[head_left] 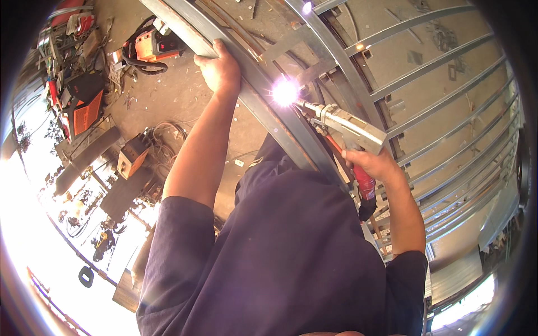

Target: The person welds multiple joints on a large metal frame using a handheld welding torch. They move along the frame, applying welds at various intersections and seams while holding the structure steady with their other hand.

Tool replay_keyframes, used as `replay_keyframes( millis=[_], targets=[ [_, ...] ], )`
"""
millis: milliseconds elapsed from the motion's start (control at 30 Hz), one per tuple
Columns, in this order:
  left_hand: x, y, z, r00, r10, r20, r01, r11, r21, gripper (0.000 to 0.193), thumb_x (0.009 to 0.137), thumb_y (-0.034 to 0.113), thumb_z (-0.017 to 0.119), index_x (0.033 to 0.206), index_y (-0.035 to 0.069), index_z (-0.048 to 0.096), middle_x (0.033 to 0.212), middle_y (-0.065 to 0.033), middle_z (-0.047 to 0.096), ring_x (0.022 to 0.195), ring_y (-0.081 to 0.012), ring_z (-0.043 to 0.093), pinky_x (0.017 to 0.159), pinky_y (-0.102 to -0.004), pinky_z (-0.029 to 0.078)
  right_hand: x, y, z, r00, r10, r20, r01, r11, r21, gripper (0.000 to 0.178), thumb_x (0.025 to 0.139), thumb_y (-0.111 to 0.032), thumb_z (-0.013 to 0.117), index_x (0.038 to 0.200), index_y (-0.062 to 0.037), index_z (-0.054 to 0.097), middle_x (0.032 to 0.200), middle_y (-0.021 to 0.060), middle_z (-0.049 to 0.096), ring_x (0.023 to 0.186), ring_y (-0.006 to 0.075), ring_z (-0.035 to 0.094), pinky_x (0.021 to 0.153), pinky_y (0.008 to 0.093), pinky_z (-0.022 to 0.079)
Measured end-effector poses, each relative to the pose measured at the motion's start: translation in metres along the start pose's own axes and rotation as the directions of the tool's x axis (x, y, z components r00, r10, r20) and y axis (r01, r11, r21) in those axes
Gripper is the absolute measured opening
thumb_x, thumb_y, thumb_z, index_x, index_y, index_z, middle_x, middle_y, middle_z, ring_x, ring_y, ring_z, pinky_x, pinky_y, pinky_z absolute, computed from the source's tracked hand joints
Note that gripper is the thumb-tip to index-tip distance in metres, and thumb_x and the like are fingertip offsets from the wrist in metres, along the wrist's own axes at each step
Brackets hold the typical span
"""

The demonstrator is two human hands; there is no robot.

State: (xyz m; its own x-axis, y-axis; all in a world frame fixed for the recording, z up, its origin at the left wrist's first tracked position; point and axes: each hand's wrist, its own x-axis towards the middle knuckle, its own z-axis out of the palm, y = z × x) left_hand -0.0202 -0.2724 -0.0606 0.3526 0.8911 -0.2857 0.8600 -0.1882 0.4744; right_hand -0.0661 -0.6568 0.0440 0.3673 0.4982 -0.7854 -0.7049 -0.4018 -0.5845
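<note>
A long grey steel beam (255, 81) runs diagonally from the top left toward my body. My left hand (220, 71) lies over its left edge with the thumb spread aside, gripping it; some of the fingers are hidden. In my right hand (372, 163) is a welding torch (354, 127) with a grey metal body and a red lower grip, my fingers wrapped round it. Its nozzle points up and left at the beam's right side. A dazzling white-violet arc (286, 92) burns at the tip and hides the metal there.
A barred metal frame (431, 65) spreads across the right side, beside the beam. Left of the beam, an orange machine (152, 46) with a black hose stands on the floor. Farther left are another orange-black machine (87, 115), a yellowish box (133, 158) and coiled cables (168, 133).
</note>
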Motion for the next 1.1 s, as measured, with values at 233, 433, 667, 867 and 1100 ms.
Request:
replay_keyframes(
  millis=[233, 433, 667, 867, 1100],
  targets=[
    [0.002, 0.001, -0.001, 0.999, -0.004, 0.040, 0.006, 0.999, -0.048, 0.102, 0.100, 0.067, 0.055, 0.161, -0.008, 0.023, 0.145, -0.0381, 0.056, 0.130, -0.0513, 0.061, 0.112, -0.0528, 0.048, -0.044, 0.005, 0.008, 0.980, -0.061, -0.188, 0.088, 0.987, 0.138, 0.035, 0.086, -0.013, 0.081, 0.117, -0.0008, 0.070, 0.096, 0.0053, 0.072, 0.078, 0.0143, 0.068, 0.071, 0.0320, 0.057],
    [0.006, -0.012, 0.002, 0.994, 0.058, 0.089, -0.030, 0.957, -0.288, 0.097, 0.100, 0.058, 0.062, 0.160, -0.006, 0.023, 0.145, -0.0369, 0.055, 0.128, -0.0477, 0.063, 0.111, -0.0504, 0.049, -0.148, 0.029, 0.022, 0.818, -0.016, -0.575, 0.065, 0.996, 0.065, 0.031, 0.086, -0.010, 0.081, 0.114, -0.0023, 0.072, 0.094, 0.0033, 0.072, 0.080, 0.0144, 0.068, 0.071, 0.0318, 0.057],
    [-0.008, -0.055, 0.002, 0.858, 0.472, -0.204, -0.471, 0.880, 0.054, 0.094, 0.096, 0.054, 0.073, 0.160, -0.003, 0.034, 0.141, -0.0324, 0.059, 0.127, -0.0438, 0.063, 0.110, -0.0532, 0.049, -0.267, 0.106, 0.051, 0.602, 0.066, -0.796, -0.132, 0.991, -0.018, 0.024, 0.091, -0.011, 0.077, 0.113, -0.0043, 0.072, 0.092, 0.0000, 0.069, 0.083, 0.0106, 0.062, 0.074, 0.0293, 0.052],
    [-0.260, -0.096, -0.003, 0.174, 0.923, 0.342, -0.967, 0.226, -0.118, 0.066, 0.090, 0.046, 0.079, 0.142, 0.010, 0.062, 0.129, -0.0147, 0.069, 0.128, -0.0355, 0.061, 0.112, -0.0543, 0.043, -0.356, 0.165, 0.054, 0.501, 0.082, -0.861, -0.335, 0.936, -0.106, 0.029, 0.090, -0.016, 0.080, 0.115, -0.0017, 0.074, 0.097, 0.0023, 0.074, 0.091, 0.0115, 0.066, 0.079, 0.0307, 0.054],
    [-0.430, -0.151, 0.024, 0.093, 0.705, 0.703, -0.986, 0.162, -0.032, 0.095, 0.093, 0.057, 0.069, 0.160, -0.001, 0.038, 0.152, -0.0174, 0.056, 0.150, -0.0302, 0.044, 0.131, -0.0546, 0.017, -0.412, 0.218, 0.041, 0.602, -0.127, -0.789, -0.165, 0.946, -0.278, 0.039, 0.088, -0.015, 0.080, 0.124, -0.0009, 0.072, 0.100, 0.0054, 0.075, 0.089, 0.0146, 0.068, 0.079, 0.0335, 0.056]
  ],
)
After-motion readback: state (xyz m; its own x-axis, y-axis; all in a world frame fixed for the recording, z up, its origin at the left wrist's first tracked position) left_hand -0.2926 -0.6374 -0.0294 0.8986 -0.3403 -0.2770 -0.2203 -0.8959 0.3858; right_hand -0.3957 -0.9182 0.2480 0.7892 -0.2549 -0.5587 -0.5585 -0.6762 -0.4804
